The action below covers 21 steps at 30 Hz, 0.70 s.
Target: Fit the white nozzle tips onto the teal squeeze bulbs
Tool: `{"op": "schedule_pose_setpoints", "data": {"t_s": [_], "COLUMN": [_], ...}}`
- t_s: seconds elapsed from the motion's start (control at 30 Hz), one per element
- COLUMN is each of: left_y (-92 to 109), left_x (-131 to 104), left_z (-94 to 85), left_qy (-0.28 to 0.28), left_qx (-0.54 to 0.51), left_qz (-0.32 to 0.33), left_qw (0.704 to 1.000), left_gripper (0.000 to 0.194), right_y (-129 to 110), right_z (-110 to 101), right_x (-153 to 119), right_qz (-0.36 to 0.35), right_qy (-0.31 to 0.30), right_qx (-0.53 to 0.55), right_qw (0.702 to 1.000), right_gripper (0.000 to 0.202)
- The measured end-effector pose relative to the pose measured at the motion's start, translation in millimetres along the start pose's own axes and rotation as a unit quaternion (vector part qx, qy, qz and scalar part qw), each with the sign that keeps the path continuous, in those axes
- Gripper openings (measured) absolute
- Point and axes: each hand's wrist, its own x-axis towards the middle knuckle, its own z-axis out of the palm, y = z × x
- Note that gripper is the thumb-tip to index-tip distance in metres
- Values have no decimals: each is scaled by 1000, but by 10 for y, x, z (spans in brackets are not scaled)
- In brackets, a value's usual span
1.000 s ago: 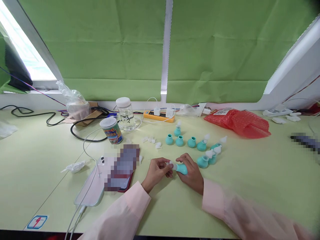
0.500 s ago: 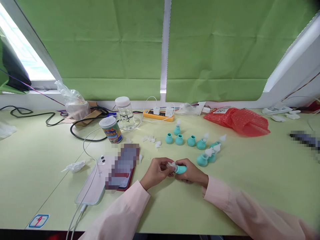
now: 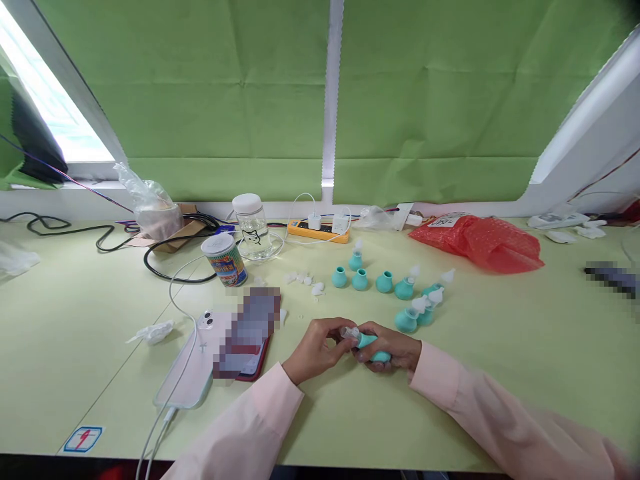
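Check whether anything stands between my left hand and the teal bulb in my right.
Only the clear plastic piece, held in the left hand at the neck of the teal bulb. The right hand grips the bulb; nothing else visible intervenes.

No writing reads for certain. Left of the left hand [image 3: 320, 348] and nearer the viewer, a blue-edged sticker [image 3: 83, 439] on the worktop [image 3: 200, 433] bears a red mark, unclear. Beyond the hand leftward, the can [image 3: 227, 265] has illegible print; beyond the right hand [image 3: 389, 347], so does the red bag's [image 3: 493, 243] white label [image 3: 449, 220].
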Motion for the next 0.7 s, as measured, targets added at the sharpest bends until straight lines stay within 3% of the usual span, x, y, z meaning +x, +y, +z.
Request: {"op": "schedule_pose_setpoints", "data": {"t_s": [0.13,0.2,0.23,0.3,0.33,0.4,0.43,0.53,0.7], "left_y": [102,130,125,79,42,-32,-60,-98,-127], "left_x": [8,15,16,5,-7,-41,-58,-89,-60], "left_z": [-180,-342,-424,-559,-604,-644,-644,-612,-586], "left_qy": [9,54,97,174,186,165,144,105,87], "left_qx": [109,212,293,462,528,613,636,668,685], "left_qz": [51,54,41,-19,-50,-85,-89,-86,-93], "left_qw": [993,974,950,869,827,768,753,732,718], "left_gripper": [29,33,32,27,22,20,24,39,37], "right_y": [-3,2,8,22,29,39,42,46,53], "right_z": [38,59,66,71,70,69,68,67,64], "right_x": [7,17,23,33,36,38,37,32,27], "right_qz": [-60,-96,-107,-113,-112,-110,-110,-106,-104], "right_qy": [8,28,34,38,39,38,37,36,45], "right_qx": [22,27,28,25,21,14,10,2,9], "right_qw": [998,995,993,993,993,993,993,994,993], "right_gripper": [21,20,20,21,21,21,21,22,23]}}
